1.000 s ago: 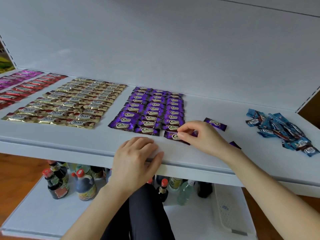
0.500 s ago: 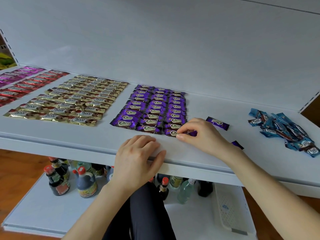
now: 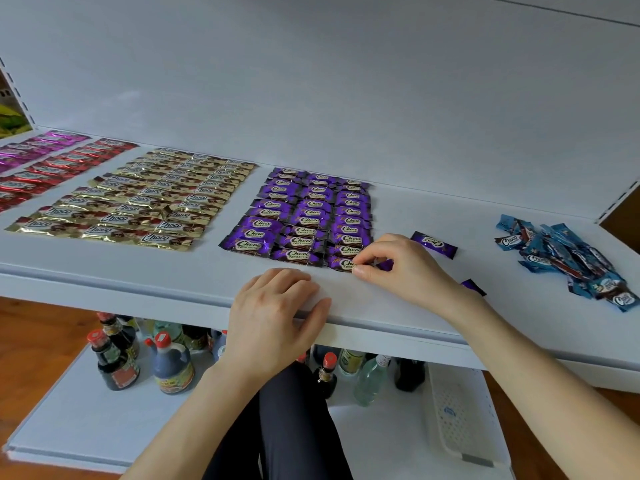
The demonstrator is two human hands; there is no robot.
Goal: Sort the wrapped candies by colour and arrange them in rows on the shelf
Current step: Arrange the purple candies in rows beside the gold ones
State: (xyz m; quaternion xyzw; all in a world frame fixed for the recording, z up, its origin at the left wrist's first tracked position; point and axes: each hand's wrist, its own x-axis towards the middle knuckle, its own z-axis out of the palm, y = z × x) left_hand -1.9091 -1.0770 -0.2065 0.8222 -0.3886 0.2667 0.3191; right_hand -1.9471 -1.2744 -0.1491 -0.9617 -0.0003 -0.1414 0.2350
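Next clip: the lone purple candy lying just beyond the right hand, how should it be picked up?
Probably from straight above, pinching the lone purple candy across its narrow middle: it lies flat on the shelf, apart from the purple rows, both long sides free. The right hand is nearest, once it releases the row candy.

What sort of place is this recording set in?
Probably a shop, or a mock-up of one: a white display shelf with slotted uprights, wrapped candies laid in colour rows, and sauce bottles stocked on the lower shelf.
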